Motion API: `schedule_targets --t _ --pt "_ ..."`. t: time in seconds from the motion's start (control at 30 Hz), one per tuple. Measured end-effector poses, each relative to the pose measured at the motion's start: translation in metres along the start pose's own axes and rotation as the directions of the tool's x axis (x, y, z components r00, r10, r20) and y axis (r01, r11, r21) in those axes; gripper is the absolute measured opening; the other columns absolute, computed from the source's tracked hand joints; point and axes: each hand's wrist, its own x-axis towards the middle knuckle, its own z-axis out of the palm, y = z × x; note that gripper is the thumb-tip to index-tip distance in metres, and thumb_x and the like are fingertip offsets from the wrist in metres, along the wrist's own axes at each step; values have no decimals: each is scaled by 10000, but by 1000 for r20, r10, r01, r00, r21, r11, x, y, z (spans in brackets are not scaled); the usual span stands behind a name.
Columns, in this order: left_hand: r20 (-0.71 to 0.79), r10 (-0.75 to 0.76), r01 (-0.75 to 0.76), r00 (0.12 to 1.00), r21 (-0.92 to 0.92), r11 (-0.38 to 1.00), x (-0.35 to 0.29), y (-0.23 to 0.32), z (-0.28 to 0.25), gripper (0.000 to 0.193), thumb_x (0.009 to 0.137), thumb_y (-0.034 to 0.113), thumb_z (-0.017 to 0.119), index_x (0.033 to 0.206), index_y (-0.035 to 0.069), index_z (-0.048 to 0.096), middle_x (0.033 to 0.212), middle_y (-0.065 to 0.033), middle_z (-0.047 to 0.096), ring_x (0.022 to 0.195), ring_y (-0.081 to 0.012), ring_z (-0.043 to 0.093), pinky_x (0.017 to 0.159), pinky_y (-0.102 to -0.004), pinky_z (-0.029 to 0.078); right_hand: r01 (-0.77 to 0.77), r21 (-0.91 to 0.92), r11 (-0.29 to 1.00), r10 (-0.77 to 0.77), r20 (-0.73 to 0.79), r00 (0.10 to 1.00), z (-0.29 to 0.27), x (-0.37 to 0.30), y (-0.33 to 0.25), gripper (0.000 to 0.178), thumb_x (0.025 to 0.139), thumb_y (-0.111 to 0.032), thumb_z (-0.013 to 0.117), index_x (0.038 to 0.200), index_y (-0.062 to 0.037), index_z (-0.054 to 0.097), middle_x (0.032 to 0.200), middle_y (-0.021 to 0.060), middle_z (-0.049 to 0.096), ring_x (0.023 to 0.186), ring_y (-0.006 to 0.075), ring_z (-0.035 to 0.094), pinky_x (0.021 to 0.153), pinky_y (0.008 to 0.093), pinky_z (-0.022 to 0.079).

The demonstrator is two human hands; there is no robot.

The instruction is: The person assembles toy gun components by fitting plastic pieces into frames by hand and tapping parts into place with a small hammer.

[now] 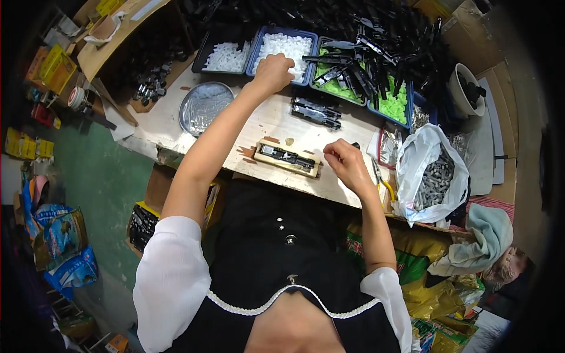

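My left hand (274, 72) reaches over a blue tray (254, 57) of small white plastic pieces (285, 45). Its fingers are bent together at the near part of the heap, and whatever is between them is hidden. Close to the table's front edge lies a cream-coloured holder (276, 164) with a long black slotted part (298, 159) in it. Just right of that holder my right hand (348, 163) hovers with thumb and fingers drawn together; I cannot make out anything in the pinch. Several black parts (316, 112) lie side by side between the holder and the trays.
A round metal dish (205, 88) of thin pins is at left. Green pieces (393, 103) fill trays partly covered by black parts. At right are yellow-handled pliers (388, 189) and a white bag (412, 176) of grey metal parts. Black parts (265, 13) pile up behind.
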Motion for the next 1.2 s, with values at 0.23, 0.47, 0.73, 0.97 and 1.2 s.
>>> schedule_targets --t 0.23,0.47,0.73,0.97,1.2 --pt "249 -99 91 963 44 995 33 -13 15 146 675 169 640 783 81 683 752 -150 638 732 -308 619 674 -379 486 -29 24 999 30 -29 999 -8 -7 13 69 762 -20 573 825 8 568 771 129 555 696 272 560 626 337 448" --pt "117 -139 171 983 -342 924 49 -37 6 109 735 105 624 748 -2 633 685 -101 637 627 -185 626 547 -288 481 -68 80 994 76 -99 992 -18 -8 18 77 764 -14 568 837 11 571 765 119 553 686 230 569 624 310 447" --pt "384 -325 416 864 -909 32 5 -22 -31 116 841 25 529 932 -47 523 836 -179 617 686 -212 642 598 -291 555 -83 98 992 94 -115 989 -12 -9 15 73 762 -17 573 830 11 571 751 107 545 657 208 549 606 294 439" --pt "406 -247 334 880 -898 -286 -74 2 -29 169 765 -49 598 928 -8 581 918 -155 616 803 -214 616 725 -331 526 -57 347 936 134 -200 971 7 1 17 74 785 -29 584 845 13 575 754 50 553 648 115 535 603 236 432" --pt "420 -133 363 898 -876 -319 -131 36 -26 182 755 -41 626 927 11 600 864 -110 611 732 -168 608 649 -297 518 -45 829 557 234 -104 967 27 27 -19 126 807 -95 624 915 -35 597 744 -17 567 631 38 495 546 173 388"
